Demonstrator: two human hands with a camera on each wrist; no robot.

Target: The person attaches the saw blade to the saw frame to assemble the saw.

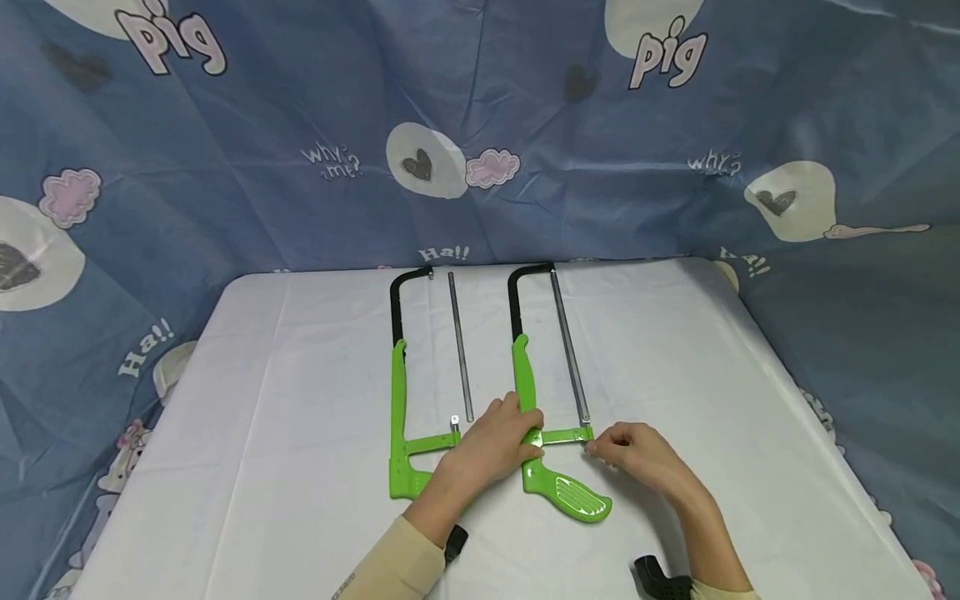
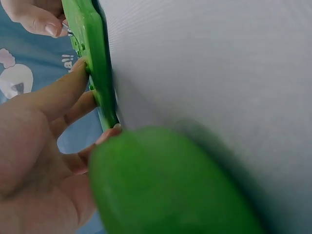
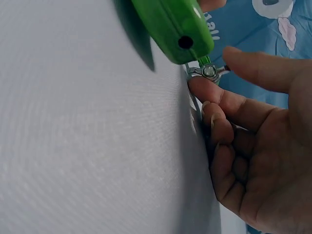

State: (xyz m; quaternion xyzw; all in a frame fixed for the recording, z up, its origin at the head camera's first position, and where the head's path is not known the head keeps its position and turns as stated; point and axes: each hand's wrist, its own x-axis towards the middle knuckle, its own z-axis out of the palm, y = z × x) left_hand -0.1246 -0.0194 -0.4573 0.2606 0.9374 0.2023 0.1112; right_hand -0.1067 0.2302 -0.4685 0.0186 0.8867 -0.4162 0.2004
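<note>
A hacksaw with a green handle and a black front bow lies flat, its blade fitted along the right side. My left hand holds its green frame just above the handle, thumb and fingers on either side. At the right end of the green crossbar, my right hand pinches a small metal wing nut between thumb and forefinger. A second hacksaw lies to the left, its handle hidden under my left forearm. Its bow carries no blade; a loose blade lies beside it.
Both saws lie on a table with a white cover. A blue printed cloth hangs behind the table's far edge and along its sides. In the left wrist view, a blurred green handle fills the foreground.
</note>
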